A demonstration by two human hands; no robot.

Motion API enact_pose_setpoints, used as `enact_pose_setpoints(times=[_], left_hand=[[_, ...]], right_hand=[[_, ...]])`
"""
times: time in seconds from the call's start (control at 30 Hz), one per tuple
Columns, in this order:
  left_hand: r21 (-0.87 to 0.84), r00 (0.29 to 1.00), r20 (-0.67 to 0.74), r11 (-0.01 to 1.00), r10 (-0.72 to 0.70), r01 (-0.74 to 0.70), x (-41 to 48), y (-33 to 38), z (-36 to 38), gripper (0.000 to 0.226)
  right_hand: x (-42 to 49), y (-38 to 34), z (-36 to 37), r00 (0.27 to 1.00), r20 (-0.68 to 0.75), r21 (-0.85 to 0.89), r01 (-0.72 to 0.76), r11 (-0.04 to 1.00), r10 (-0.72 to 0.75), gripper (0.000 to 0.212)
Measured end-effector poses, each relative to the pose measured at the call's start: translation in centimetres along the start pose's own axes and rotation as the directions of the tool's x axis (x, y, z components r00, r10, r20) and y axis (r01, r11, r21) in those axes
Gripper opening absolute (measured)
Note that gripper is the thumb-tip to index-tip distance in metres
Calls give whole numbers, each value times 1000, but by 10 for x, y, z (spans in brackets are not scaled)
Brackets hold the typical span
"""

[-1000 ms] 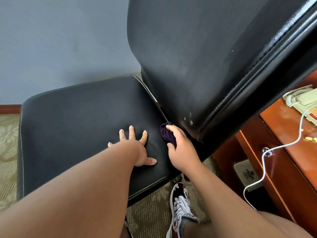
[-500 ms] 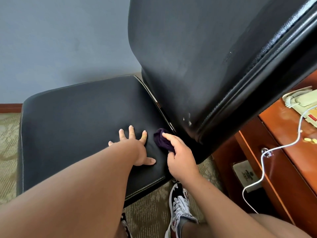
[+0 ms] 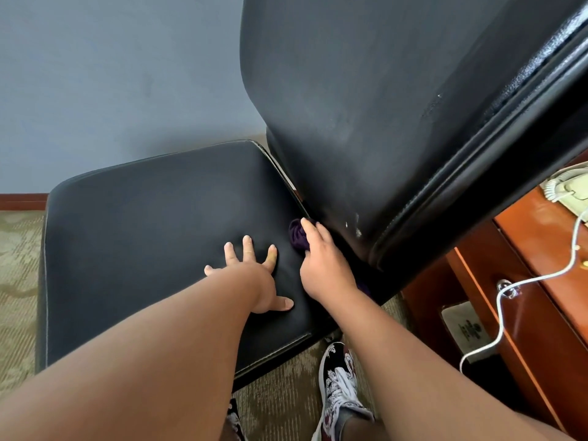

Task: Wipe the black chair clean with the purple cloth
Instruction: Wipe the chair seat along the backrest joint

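The black chair fills the view, its padded seat [image 3: 152, 224] at the left and its tall backrest [image 3: 366, 100] rising at the right. My left hand [image 3: 254, 275] lies flat on the seat with fingers spread, holding nothing. My right hand [image 3: 321, 262] grips the bunched purple cloth [image 3: 297, 235] and presses it onto the seat's right edge, where the seat meets the backrest. Most of the cloth is hidden under my fingers. Small white marks show on the backrest's lower corner [image 3: 356, 226].
A blue-grey wall [image 3: 111, 74] stands behind the chair. A wooden desk [image 3: 541, 237] at the right carries a cream telephone [image 3: 569, 186] and a white cable [image 3: 506, 300]. Patterned carpet [image 3: 19, 259] covers the floor, and my patterned shoe [image 3: 339, 380] stands below the seat.
My right hand with the cloth slid left along the seat's edge, then back toward the backrest gap. My left hand stayed flat on the seat.
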State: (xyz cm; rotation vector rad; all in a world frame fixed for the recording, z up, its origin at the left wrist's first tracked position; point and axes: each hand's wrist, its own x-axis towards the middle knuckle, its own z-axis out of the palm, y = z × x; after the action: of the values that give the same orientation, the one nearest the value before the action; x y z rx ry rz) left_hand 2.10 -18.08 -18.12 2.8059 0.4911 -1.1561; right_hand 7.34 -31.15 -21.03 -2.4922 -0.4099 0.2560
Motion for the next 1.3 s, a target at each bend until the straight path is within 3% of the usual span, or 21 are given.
enact_pose_setpoints(times=[0.27,0.5,0.97,1.3], left_hand=[[19,1000,16,1000,-1,1,4,-3,2,112],[5,1000,6,1000,2,-2,3,-3,2,113],[-22,999,6,999,39,-39,-8,-2,-4,108],[-7,1000,15,1000,4,-4,2,2,-1,110]], right_hand=[[-63,14,-7,998,38,-226,-41,973,50,80],[-80,4,-3,996,41,-187,-73,980,82,81],[27,-10,-2,990,139,62,18,998,-26,83],[-2,3,-7,990,135,-115,67,991,-51,68]])
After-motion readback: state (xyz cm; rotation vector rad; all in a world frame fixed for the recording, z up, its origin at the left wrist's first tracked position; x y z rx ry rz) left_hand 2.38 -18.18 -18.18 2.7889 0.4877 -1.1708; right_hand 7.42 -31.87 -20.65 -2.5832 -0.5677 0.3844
